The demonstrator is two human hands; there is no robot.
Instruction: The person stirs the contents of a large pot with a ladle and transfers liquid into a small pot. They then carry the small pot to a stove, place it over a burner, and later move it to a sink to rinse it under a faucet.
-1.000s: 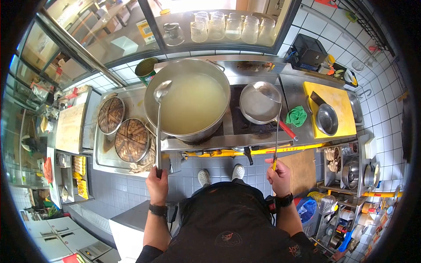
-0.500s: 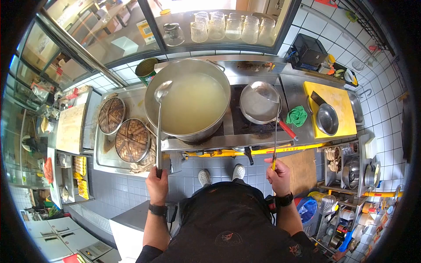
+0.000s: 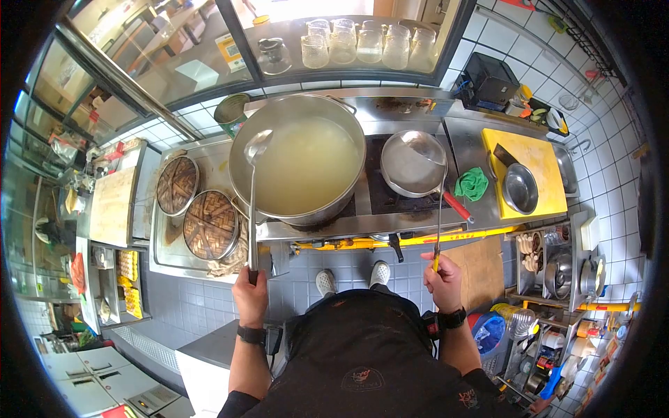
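Note:
My left hand (image 3: 250, 296) is closed around the dark handle of a long ladle (image 3: 252, 202). That ladle's bowl lies at the left inner side of a large pot (image 3: 240, 177) of cloudy, pale yellow liquid. My right hand (image 3: 443, 282) grips the yellow-banded end of a second ladle (image 3: 438, 223). Its bowl rests inside a smaller pan (image 3: 401, 182) holding whitish liquid, and the pan's red handle (image 3: 458, 207) points toward me on the right. A green cloth (image 3: 472, 184) lies beside that handle.
Two round woven bamboo lids (image 3: 210, 224) sit on the steel counter at left. A steel bowl (image 3: 520, 189) and a dark-bladed knife (image 3: 504, 155) are on a yellow cutting board (image 3: 554, 202) at right. Glass pitchers (image 3: 370, 46) line the window ledge. A yellow pipe (image 3: 418, 239) runs along the stove front.

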